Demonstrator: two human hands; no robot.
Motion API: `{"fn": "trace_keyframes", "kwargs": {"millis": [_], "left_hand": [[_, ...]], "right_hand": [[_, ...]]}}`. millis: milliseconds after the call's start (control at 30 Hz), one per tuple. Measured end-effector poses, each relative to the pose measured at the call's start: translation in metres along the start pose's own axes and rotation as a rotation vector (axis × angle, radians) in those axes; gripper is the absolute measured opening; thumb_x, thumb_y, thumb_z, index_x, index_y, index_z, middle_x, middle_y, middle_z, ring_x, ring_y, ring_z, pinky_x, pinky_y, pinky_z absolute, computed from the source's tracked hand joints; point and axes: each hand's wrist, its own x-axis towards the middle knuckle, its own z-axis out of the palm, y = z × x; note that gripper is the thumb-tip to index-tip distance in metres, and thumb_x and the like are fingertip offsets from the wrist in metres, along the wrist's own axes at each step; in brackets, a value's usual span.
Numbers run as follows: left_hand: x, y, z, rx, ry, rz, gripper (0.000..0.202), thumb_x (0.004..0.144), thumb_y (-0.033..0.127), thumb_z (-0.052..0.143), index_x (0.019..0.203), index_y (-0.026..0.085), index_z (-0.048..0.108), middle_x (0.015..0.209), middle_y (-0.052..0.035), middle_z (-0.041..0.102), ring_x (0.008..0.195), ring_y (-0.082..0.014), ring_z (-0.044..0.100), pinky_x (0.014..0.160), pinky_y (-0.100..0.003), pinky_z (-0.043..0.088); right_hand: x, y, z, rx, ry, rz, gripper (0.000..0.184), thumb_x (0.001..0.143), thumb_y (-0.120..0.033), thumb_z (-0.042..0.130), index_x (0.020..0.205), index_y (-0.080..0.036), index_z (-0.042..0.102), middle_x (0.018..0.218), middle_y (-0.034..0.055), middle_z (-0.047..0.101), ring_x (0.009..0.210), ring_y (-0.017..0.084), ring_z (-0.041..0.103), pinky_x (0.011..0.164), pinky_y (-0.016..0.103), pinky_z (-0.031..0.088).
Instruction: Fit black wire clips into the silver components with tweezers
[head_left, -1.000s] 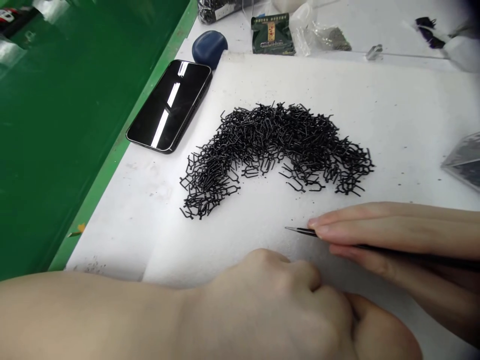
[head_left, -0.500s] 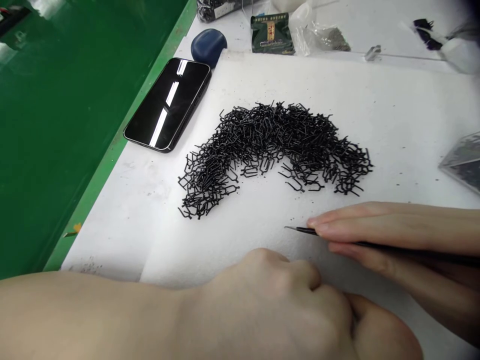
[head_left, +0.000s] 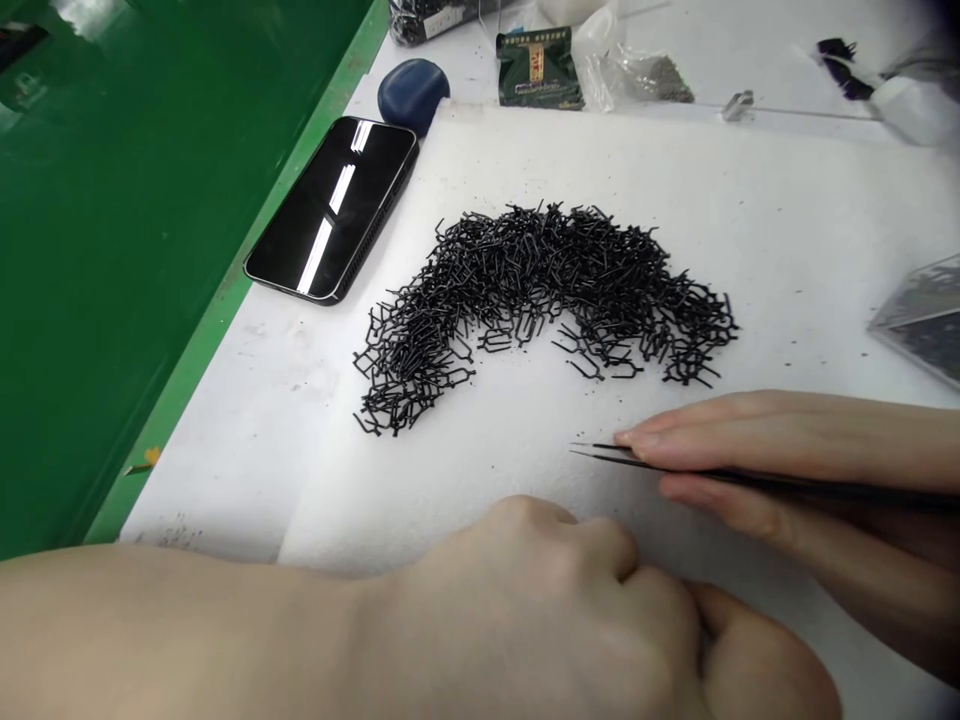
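Note:
My right hand (head_left: 757,440) holds a pair of black tweezers (head_left: 637,460) between thumb and fingers, the two fine tips parted and pointing left over the white sheet (head_left: 390,510). Nothing shows between the tips. My left hand (head_left: 570,600) lies closed across the front of the sheet, knuckles up; its fingertips and whatever they hold are hidden under the hand. Beyond both hands, a curved heap of small black fork-shaped parts (head_left: 555,255) spreads over the sheet, with a few loose ones along its inner edge.
A black smartphone (head_left: 334,210) lies at the left, beside a blue rounded object (head_left: 414,95). At the back are a dark green packet (head_left: 538,70) and a clear plastic bag (head_left: 660,78). A transparent box (head_left: 922,320) stands at the right. Green floor (head_left: 150,250) shows beyond the table edge.
The tweezer tips have spread from nearly together to apart. My right hand has risen slightly in view; my left hand stays almost where it was.

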Motion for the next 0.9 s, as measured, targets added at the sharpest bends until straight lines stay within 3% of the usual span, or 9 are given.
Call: {"fn": "trace_keyframes", "kwargs": {"millis": [100, 233, 433, 633, 900], "left_hand": [[0.013, -0.007, -0.016, -0.073, -0.206, 0.035, 0.025, 0.116, 0.027, 0.078, 0.092, 0.021, 0.076, 0.065, 0.0077, 0.061, 0.044, -0.0136, 0.047, 0.033, -0.032, 0.044], [0.019, -0.008, -0.024, -0.099, -0.36, 0.048, 0.028, 0.122, 0.029, 0.069, 0.096, 0.021, 0.076, 0.068, 0.0082, 0.059, 0.047, -0.0132, 0.05, 0.035, -0.032, 0.047], [0.017, -0.007, -0.02, -0.056, -0.342, 0.042, 0.033, 0.126, 0.033, 0.061, 0.097, 0.023, 0.071, 0.071, 0.0085, 0.054, 0.051, -0.0133, 0.051, 0.037, -0.032, 0.049], [0.018, -0.009, -0.019, -0.065, -0.319, 0.053, 0.038, 0.127, 0.037, 0.062, 0.092, 0.024, 0.068, 0.069, 0.009, 0.053, 0.049, -0.0128, 0.047, 0.037, -0.031, 0.048], [0.019, -0.009, -0.019, -0.109, -0.342, 0.037, 0.031, 0.126, 0.033, 0.062, 0.1, 0.021, 0.074, 0.07, 0.0074, 0.058, 0.049, -0.0146, 0.05, 0.037, -0.034, 0.048]], "right_hand": [[0.002, -0.002, 0.003, -0.021, 0.119, 0.043, 0.012, 0.105, -0.055, 0.089, 0.116, -0.053, 0.095, 0.12, -0.0147, 0.096, 0.107, 0.02, 0.095, 0.103, 0.021, 0.076], [0.005, -0.005, 0.006, 0.018, 0.105, 0.068, 0.017, 0.106, -0.044, 0.084, 0.114, -0.054, 0.094, 0.12, -0.0142, 0.096, 0.104, 0.025, 0.096, 0.095, 0.028, 0.081], [0.007, -0.007, 0.005, 0.008, 0.035, 0.107, 0.032, 0.106, -0.04, 0.077, 0.117, -0.067, 0.091, 0.125, -0.0206, 0.093, 0.111, 0.029, 0.096, 0.103, 0.034, 0.081], [0.006, -0.005, 0.005, 0.041, 0.043, 0.101, 0.03, 0.104, -0.042, 0.079, 0.113, -0.066, 0.092, 0.122, -0.0191, 0.094, 0.108, 0.03, 0.096, 0.1, 0.035, 0.082], [0.006, -0.01, 0.001, 0.03, 0.032, 0.135, 0.032, 0.103, -0.036, 0.079, 0.109, -0.064, 0.094, 0.12, -0.0148, 0.095, 0.11, 0.033, 0.096, 0.103, 0.04, 0.081]]}}
